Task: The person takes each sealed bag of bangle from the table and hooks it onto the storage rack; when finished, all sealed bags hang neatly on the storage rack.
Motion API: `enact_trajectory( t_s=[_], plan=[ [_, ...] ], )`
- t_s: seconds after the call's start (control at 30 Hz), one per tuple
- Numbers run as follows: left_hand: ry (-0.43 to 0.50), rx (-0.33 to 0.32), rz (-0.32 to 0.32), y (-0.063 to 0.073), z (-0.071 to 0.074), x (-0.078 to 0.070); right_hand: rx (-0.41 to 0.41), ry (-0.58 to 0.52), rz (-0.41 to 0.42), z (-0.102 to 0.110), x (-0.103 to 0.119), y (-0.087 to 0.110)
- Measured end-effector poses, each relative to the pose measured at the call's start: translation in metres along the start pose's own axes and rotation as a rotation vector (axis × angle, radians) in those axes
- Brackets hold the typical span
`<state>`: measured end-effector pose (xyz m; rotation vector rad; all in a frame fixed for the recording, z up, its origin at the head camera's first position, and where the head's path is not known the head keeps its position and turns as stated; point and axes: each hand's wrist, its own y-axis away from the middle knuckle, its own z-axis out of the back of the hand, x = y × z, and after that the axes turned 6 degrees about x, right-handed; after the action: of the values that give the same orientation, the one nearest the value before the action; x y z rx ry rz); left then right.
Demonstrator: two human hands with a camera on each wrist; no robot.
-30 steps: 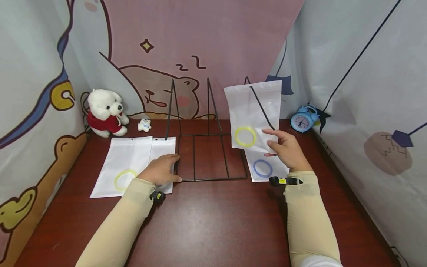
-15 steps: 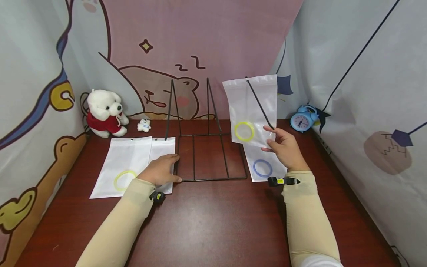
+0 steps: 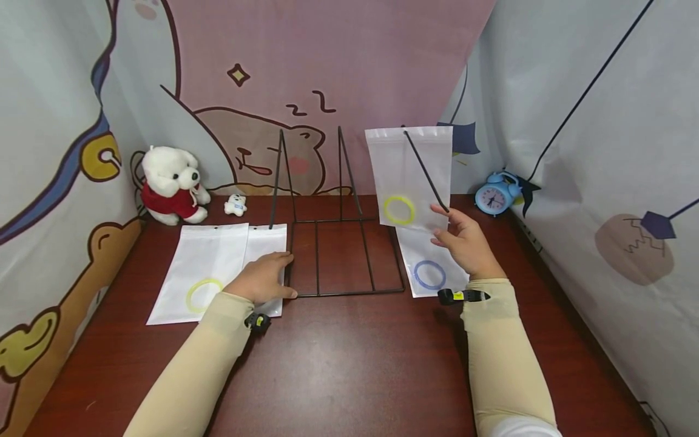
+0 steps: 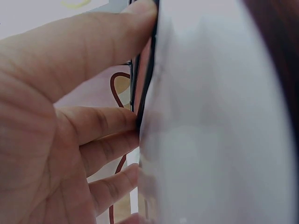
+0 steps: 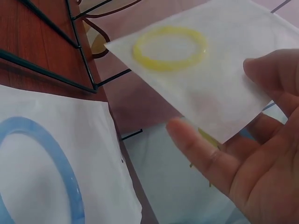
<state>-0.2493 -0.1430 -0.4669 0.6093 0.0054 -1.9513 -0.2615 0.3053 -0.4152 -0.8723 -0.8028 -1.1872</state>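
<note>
While threaded near its top edge on the right prong [image 3: 427, 173] of the black wire rack [image 3: 349, 295], hanging bag [image 3: 404, 176]: slid higher and farther back along the metal than a second ago, with its yellow ring [image 3: 412, 210] carried upward too.
Right hand [image 3: 469, 243]: shifted only slightly since then; curved about the hanging bag's lower right corner, just beside the prong's tip; whether pinching or loose, cannot tell.
Left hand [image 3: 264, 277]: clamped on the rack's left side bar with thumb and fingertips, as before.
Blue-ring bag [image 3: 420, 249]: lying on the table [image 3: 338, 370] to the rack's right, a little more exposed than earlier, partly hidden behind the hanging bag.
Left bags [image 3: 210, 258]: overlapping, unmoved.
Plush bear [image 3: 173, 182], alarm clock [image 3: 497, 194]: unmoved near the back.
</note>
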Motion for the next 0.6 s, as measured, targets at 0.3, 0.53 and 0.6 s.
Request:
enact_trajectory(
  t_s=[0.3, 0.53, 0.6],
  plan=[
    [-0.010, 0.002, 0.001, -0.0020, -0.0024, 0.0034, 0.012, 0.040, 0.023, 0.0018, -0.0048, -0.0036],
    [-0.018, 0.006, 0.003, -0.0031, -0.0021, 0.0041, -0.069, 0.058, -0.014, 0.0047, -0.0048, -0.0035],
    [-0.018, 0.007, 0.002, -0.0031, -0.0013, 0.0039, -0.122, 0.060, -0.045, 0.0065, -0.0052, -0.0027]
  ],
)
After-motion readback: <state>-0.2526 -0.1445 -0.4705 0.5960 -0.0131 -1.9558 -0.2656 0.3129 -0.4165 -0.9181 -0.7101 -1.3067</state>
